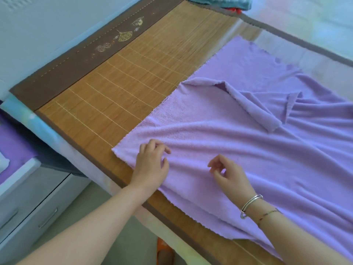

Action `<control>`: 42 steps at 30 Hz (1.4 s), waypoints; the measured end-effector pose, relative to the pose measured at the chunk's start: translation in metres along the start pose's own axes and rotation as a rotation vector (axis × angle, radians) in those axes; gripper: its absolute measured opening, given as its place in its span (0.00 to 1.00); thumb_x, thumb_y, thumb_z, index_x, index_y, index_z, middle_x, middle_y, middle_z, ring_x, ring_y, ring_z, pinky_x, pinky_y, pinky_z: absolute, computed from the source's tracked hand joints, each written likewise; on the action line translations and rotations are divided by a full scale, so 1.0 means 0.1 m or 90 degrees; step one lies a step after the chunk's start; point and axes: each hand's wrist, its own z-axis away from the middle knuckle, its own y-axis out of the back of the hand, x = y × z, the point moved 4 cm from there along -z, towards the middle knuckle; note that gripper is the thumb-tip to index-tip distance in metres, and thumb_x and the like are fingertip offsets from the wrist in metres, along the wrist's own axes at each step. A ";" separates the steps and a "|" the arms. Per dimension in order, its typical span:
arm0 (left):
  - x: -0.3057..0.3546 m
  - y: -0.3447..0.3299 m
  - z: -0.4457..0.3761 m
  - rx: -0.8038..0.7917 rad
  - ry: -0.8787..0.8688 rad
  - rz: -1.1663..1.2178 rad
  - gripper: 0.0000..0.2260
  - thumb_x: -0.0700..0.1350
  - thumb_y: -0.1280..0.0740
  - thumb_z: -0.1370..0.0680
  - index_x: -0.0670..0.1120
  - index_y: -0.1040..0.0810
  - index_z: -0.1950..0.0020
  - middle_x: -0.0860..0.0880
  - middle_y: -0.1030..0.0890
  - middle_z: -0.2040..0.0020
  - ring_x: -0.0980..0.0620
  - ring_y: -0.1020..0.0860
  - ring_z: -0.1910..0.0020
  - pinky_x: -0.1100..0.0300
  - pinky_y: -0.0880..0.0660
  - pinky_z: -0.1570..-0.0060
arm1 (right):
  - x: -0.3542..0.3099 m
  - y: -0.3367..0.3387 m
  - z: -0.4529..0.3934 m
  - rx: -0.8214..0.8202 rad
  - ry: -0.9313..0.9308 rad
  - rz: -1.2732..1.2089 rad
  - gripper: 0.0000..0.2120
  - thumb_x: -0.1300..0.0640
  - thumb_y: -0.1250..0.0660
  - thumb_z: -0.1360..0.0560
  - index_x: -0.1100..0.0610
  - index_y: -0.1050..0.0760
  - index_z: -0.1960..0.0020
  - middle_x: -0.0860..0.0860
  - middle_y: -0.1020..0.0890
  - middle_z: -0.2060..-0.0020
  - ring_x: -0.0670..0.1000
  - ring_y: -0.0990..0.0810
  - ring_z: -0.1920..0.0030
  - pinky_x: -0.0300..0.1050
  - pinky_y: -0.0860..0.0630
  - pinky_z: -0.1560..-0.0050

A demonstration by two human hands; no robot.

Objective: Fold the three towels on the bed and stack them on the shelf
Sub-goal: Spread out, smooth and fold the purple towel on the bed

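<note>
head view: wrinkled lilac terry towel [238,131] on slatted bamboo mat [118,92].

A large lilac towel [238,134] lies spread across the bamboo-matted bed [114,88], filling the right and centre of the frame. It is unfolded and rumpled, with long creases running from the lower left toward the right edge. Near the middle right, one part of it is turned back over itself in a loose flap. Its near corner sits at centre left, close to the bed's edge. At the top centre of the frame, a teal towel [219,1] lies bunched, mostly cut off by the frame.
</note>
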 end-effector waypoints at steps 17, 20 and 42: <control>1.02 -1.49 1.04 -0.098 -0.342 -0.105 0.32 0.73 0.45 0.35 0.58 0.28 0.37 0.57 0.34 0.29 0.53 0.35 0.30 0.43 0.37 0.32 | 1.49 0.69 1.95 0.322 0.071 0.114 0.18 0.54 0.42 0.38 0.53 0.26 0.48 0.47 0.24 0.50 0.48 0.26 0.45 0.43 0.32 0.40; 1.08 -1.48 1.19 -0.116 -0.317 -0.127 0.27 0.66 0.41 0.33 0.56 0.26 0.38 0.57 0.27 0.35 0.51 0.28 0.36 0.41 0.35 0.36 | 1.60 0.88 2.48 0.419 -0.017 0.170 0.21 0.63 0.35 0.39 0.53 0.26 0.47 0.47 0.25 0.46 0.52 0.27 0.42 0.48 0.31 0.39; 1.48 -1.43 1.16 -0.134 -0.234 -0.275 0.11 0.33 0.44 0.28 0.49 0.34 0.54 0.52 0.31 0.53 0.46 0.27 0.55 0.49 0.29 0.48 | 1.87 1.22 3.01 0.555 -0.258 -0.007 0.11 0.65 0.37 0.31 0.56 0.38 0.66 0.51 0.30 0.73 0.55 0.35 0.70 0.43 0.39 0.71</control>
